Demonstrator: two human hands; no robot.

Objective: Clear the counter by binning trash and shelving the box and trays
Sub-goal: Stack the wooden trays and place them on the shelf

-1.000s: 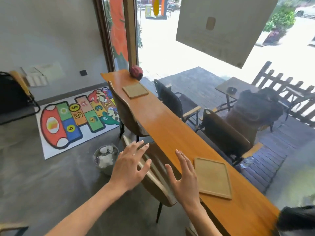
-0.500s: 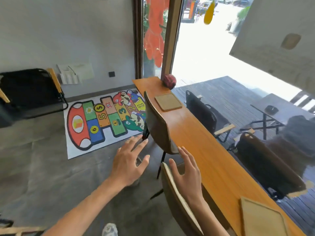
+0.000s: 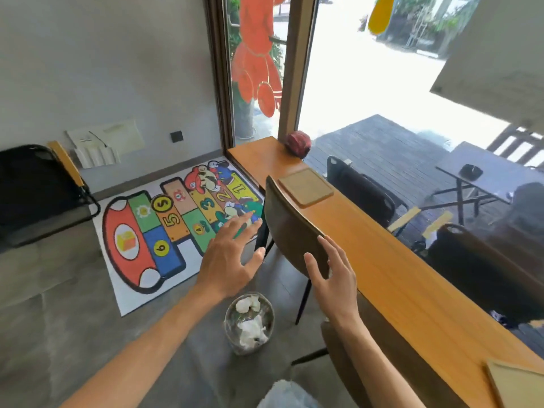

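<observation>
Two hands out front, both spread with fingers straight, holding nothing: left hand (image 3: pixel 228 256) over the floor near the hopscotch mat (image 3: pixel 164 231), right hand (image 3: pixel 332 273) in front of a brown chair back (image 3: pixel 291 228), contact not clear. Long wooden desk (image 3: pixel 382 260) runs along the window. One tray (image 3: pixel 306 187) lies flat on it toward the far end; a second tray (image 3: pixel 515 384) shows only a corner at the near end. Dark red round object (image 3: pixel 298 142) sits at the far end by the window frame, well beyond the first tray. Bin (image 3: pixel 249 322) stands on the floor between the forearms, white crumpled trash inside.
</observation>
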